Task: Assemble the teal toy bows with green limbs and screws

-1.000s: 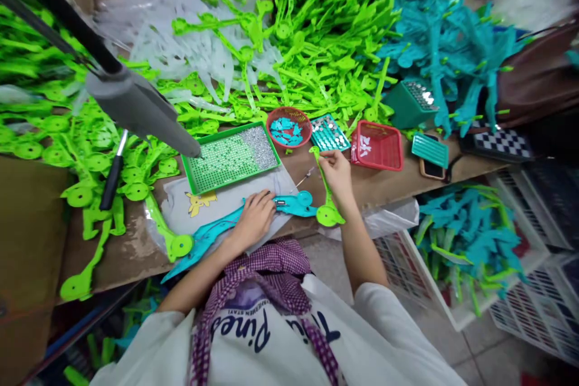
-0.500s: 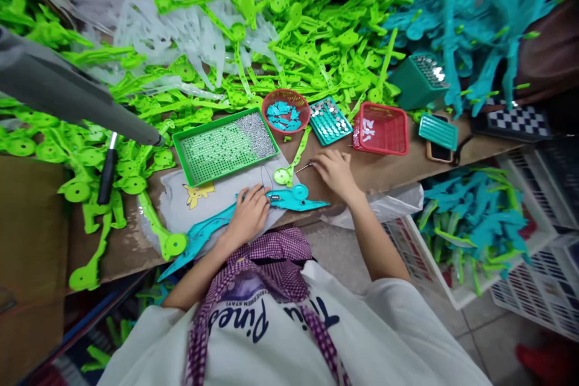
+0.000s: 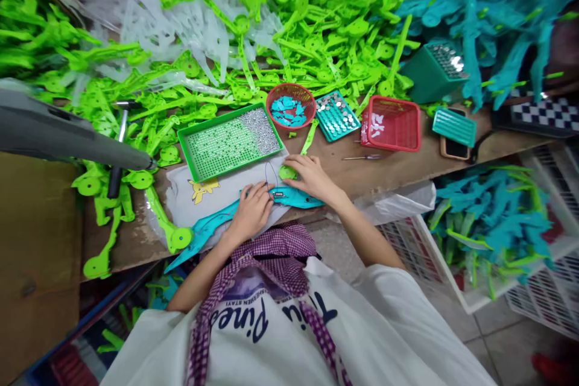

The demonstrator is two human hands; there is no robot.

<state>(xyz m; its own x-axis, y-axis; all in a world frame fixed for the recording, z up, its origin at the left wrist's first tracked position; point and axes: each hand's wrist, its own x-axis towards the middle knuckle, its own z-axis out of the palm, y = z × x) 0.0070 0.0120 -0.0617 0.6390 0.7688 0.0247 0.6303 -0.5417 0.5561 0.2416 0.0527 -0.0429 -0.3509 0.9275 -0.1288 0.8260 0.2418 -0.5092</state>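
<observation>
At the near edge of the worktop, from the head camera, our left hand presses down on a long teal plastic piece lying across a grey cloth; the fingers are curled over its middle, pinning rather than gripping it. Our right hand sits just beside it to the right, fingers bent onto the round end of a green plastic piece and touching the teal piece's right end; we cannot tell how firmly it grips. A thin wire loop stands between the two hands. Just beyond lies a green tray of tiny metal bits, then to the right a red round basket with teal scraps, a teal tray and a red square basket. A small screwdriver lies apart on the right. A heap of green parts fills the far side.
</observation>
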